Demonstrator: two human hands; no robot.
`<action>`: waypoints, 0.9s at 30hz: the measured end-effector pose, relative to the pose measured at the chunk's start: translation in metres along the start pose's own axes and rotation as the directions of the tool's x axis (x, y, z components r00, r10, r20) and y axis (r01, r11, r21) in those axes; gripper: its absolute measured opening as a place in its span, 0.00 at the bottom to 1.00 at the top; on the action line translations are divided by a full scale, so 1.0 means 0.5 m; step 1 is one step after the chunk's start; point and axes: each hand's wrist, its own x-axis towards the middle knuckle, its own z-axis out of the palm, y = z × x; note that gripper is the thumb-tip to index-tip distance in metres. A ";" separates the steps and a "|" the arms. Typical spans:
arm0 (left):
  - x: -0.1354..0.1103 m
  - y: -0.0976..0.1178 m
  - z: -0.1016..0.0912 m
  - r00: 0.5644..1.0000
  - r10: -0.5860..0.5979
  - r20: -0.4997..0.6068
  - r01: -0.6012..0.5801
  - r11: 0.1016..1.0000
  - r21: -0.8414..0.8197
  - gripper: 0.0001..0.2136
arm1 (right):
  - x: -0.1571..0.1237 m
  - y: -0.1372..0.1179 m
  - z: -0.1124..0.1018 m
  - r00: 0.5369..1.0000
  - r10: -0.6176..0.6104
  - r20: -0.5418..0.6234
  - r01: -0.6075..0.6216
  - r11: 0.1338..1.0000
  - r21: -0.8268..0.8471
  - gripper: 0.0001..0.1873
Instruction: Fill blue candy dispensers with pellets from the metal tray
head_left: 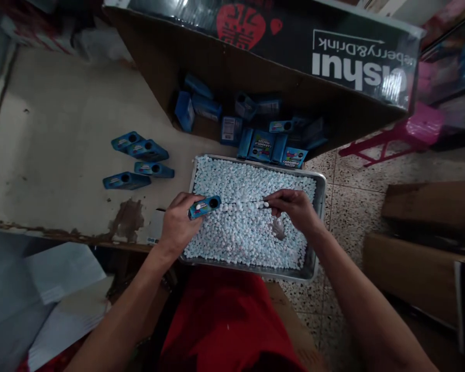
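Left hand: the small blue box point(204, 206) is being gripped by the left hand point(176, 225), with the fingers clenched round its rear half.
Box attitude: it is being held on its side just above the pellets point(240, 175), round window uppermost and free end turned toward the right hand point(298, 209) (seemingly so that this end is being offered to the other fingers).
Right hand: its fingers point(274, 198) are being pinched together low over the heap, and a few pellets appear to be nipped at the tips, though blur is hiding the detail.
Box against fingers: the box is being kept level with the right fingertips and near them, apart, with a thin blurred line of pellets between.
Tray point(321, 196): it is being rested partly on the surface point(70, 124) and partly over the lap, probably so that the heap is being kept under both hands and strays are being caught.
Laid-out boxes point(139, 160): four are being kept flat on the surface, left of the tray and well apart from it.
Carton point(225, 62): it is being left open just beyond the tray, with more blue boxes point(261, 144) lying inside.
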 end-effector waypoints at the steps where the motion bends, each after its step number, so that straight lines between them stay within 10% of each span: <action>1: -0.001 0.004 0.000 1.000 0.001 0.008 -0.001 1.000 -0.017 0.15 | -0.002 -0.020 0.007 1.000 -0.019 0.003 0.019 0.999 -0.029 0.13; 10: -0.011 0.028 -0.012 0.995 0.076 0.070 -0.078 0.996 0.039 0.16 | -0.053 -0.201 0.082 0.973 -0.228 0.029 0.212 0.840 -0.500 0.05; 18: -0.013 0.044 0.006 0.991 0.076 0.106 -0.075 0.997 -0.011 0.12 | -0.094 -0.259 0.121 0.942 -0.326 0.084 0.297 0.686 -0.664 0.07; 22: -0.018 0.029 0.003 0.997 -0.010 0.074 0.019 0.993 -0.114 0.13 | -0.147 -0.185 0.002 0.948 -0.304 -0.097 0.131 0.650 -0.749 0.09; 27: -0.041 -0.009 -0.005 0.993 -0.114 -0.005 0.109 0.960 -0.257 0.16 | -0.204 0.064 -0.161 0.854 -0.062 -0.517 -0.303 0.749 -0.589 0.16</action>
